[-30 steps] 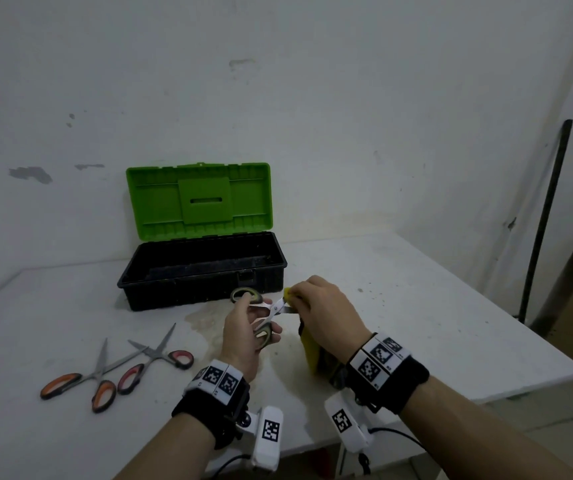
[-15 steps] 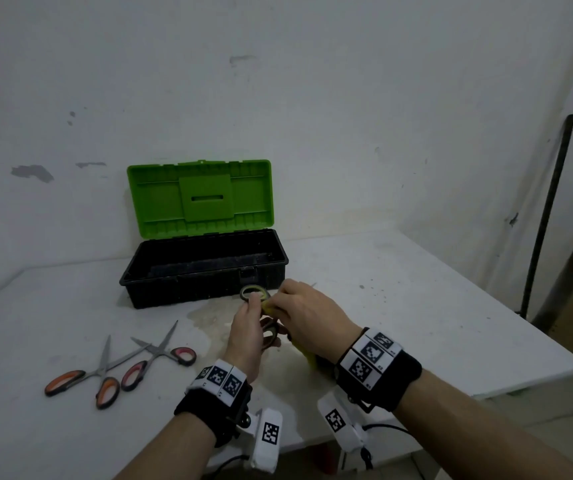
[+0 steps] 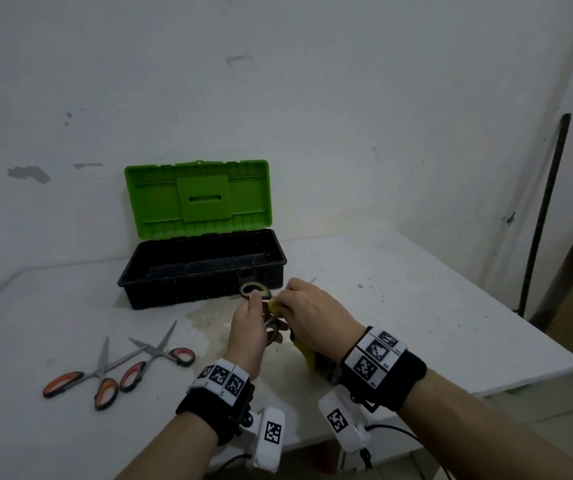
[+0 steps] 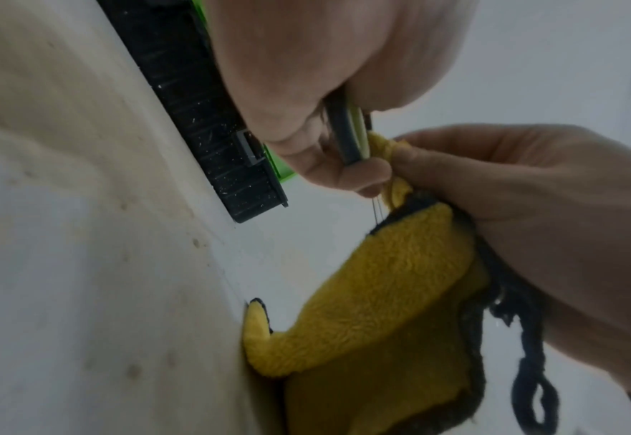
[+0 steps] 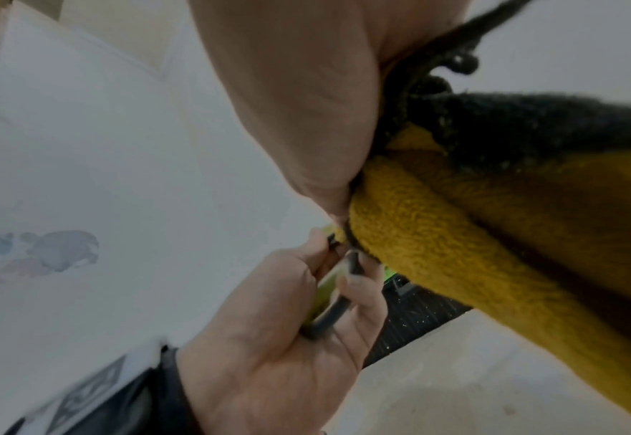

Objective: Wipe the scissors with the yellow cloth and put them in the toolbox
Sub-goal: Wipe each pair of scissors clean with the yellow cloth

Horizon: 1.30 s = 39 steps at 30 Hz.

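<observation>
My left hand (image 3: 251,320) grips the grey-green handles of a pair of scissors (image 3: 254,289) just in front of the open toolbox (image 3: 205,268). My right hand (image 3: 307,313) pinches the yellow cloth (image 4: 373,294) round the blades close to the handles; only the blade tip (image 3: 312,280) pokes out past the knuckles. In the left wrist view the handle (image 4: 347,135) sits between thumb and fingers, with the cloth bunched against it. The right wrist view shows the cloth (image 5: 455,235) folded under my palm and the left hand (image 5: 306,309) on the handle loop.
Two more scissors with orange and red handles (image 3: 81,379) (image 3: 160,358) lie on the white table (image 3: 416,306) to the left. The toolbox has a black tub and a green lid (image 3: 198,199) upright against the wall. A dark pole (image 3: 541,216) leans at the right.
My right hand has slid the cloth along the blades toward the handles, closing up against the left hand. The blades, bare a second ago, are now covered.
</observation>
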Each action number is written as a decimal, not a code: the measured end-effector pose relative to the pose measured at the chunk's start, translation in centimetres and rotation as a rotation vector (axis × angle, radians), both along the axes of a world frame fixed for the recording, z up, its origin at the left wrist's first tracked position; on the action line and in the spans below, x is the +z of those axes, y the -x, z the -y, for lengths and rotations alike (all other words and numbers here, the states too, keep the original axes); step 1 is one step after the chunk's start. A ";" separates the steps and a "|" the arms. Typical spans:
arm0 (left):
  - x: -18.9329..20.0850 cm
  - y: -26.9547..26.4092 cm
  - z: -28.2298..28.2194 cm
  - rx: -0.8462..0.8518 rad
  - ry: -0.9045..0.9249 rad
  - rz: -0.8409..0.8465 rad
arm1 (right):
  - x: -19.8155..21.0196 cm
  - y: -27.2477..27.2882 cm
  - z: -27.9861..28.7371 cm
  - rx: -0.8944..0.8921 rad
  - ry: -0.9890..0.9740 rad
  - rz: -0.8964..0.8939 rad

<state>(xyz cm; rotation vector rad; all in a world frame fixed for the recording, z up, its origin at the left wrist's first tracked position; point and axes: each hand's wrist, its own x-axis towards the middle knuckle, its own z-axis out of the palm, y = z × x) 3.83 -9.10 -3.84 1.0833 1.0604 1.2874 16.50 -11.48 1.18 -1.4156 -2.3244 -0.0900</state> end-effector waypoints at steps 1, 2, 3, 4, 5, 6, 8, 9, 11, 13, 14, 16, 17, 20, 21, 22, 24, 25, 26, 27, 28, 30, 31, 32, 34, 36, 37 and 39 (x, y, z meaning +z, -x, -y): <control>0.0 0.2 -0.1 0.007 0.001 -0.003 | 0.1 -0.4 0.0 -0.022 0.007 -0.031; 0.0 0.3 -0.2 0.012 0.004 0.001 | 0.1 -0.6 -0.1 -0.035 0.004 -0.061; 0.0 0.3 -0.3 0.013 0.006 0.005 | 0.1 -0.7 0.0 -0.037 0.007 -0.082; 0.0 0.2 -0.3 0.007 0.003 0.006 | 0.0 -0.6 0.0 -0.024 0.011 -0.090; 0.0 0.1 -0.2 -0.003 -0.003 0.004 | -0.3 -0.5 0.1 -0.009 0.018 -0.088; 0.1 0.0 -0.2 -0.010 -0.008 0.007 | -0.5 -0.5 0.1 0.001 0.023 -0.094; 0.3 -0.1 0.0 -0.013 -0.007 0.027 | -0.7 -0.6 0.1 -0.031 0.038 -0.148; 0.4 -0.1 0.0 -0.013 -0.008 0.032 | -0.7 -0.7 0.1 -0.056 0.046 -0.176; 0.6 -0.2 0.1 -0.013 -0.005 0.038 | -0.6 -0.8 0.0 -0.090 0.042 -0.195; 0.5 -0.3 -0.1 -0.011 0.017 0.056 | -0.5 -0.8 0.1 -0.087 0.003 -0.211; 0.5 -0.4 -0.1 -0.014 0.033 0.063 | -0.5 -0.7 0.1 -0.066 -0.008 -0.207; 0.3 -0.4 -0.1 -0.029 0.053 0.062 | -0.6 -0.5 0.3 0.013 -0.005 -0.126; 0.3 -0.4 0.0 -0.041 0.051 0.061 | -0.8 -0.4 0.4 0.050 0.008 -0.055; 0.2 -0.4 0.3 -0.068 0.041 0.050 | -0.8 -0.5 0.2 0.055 0.026 0.102; 0.0 -0.3 0.3 -0.071 0.042 0.042 | -0.6 -0.8 0.0 0.036 0.022 0.136; -0.1 -0.3 0.3 -0.072 0.046 0.037 | -0.4 -1.1 -0.2 0.019 0.018 0.158; -0.2 -0.2 0.2 -0.066 0.051 0.037 | -0.1 -1.4 -0.4 0.018 0.007 0.163; -0.2 -0.3 0.2 -0.071 0.048 0.036 | -0.1 -1.3 -0.4 0.034 -0.001 0.151; -0.1 -0.4 0.2 -0.082 0.039 0.035 | -0.2 -1.0 -0.2 0.059 0.001 0.138; 0.0 -0.5 0.3 -0.092 0.026 0.032 | -0.5 -0.7 -0.1 0.088 0.010 0.132; 0.1 -0.5 0.3 -0.098 0.017 0.028 | -0.7 -0.5 0.1 0.105 0.018 0.127; 0.0 -0.3 0.3 -0.092 0.020 0.024 | -0.9 -0.8 0.1 0.078 0.028 0.121; -0.1 -0.1 0.2 -0.078 0.028 0.032 | -0.7 -1.2 -0.1 0.050 0.019 0.110; 0.0 0.1 0.2 -0.057 0.040 0.048 | -0.6 -1.8 -0.3 0.021 0.008 0.093; 0.0 0.4 0.1 -0.019 0.070 0.100 | -0.4 -2.7 -0.4 -0.015 -0.019 0.015; 0.1 0.4 -0.1 -0.011 0.092 0.134 | -0.5 -2.7 -0.2 -0.002 -0.056 -0.053; 0.1 0.2 0.0 -0.016 0.095 0.137 | -0.7 -2.3 0.1 0.015 -0.066 -0.061; 0.1 -0.2 0.1 -0.039 0.097 0.125 | -1.5 -1.4 0.4 0.042 -0.068 -0.054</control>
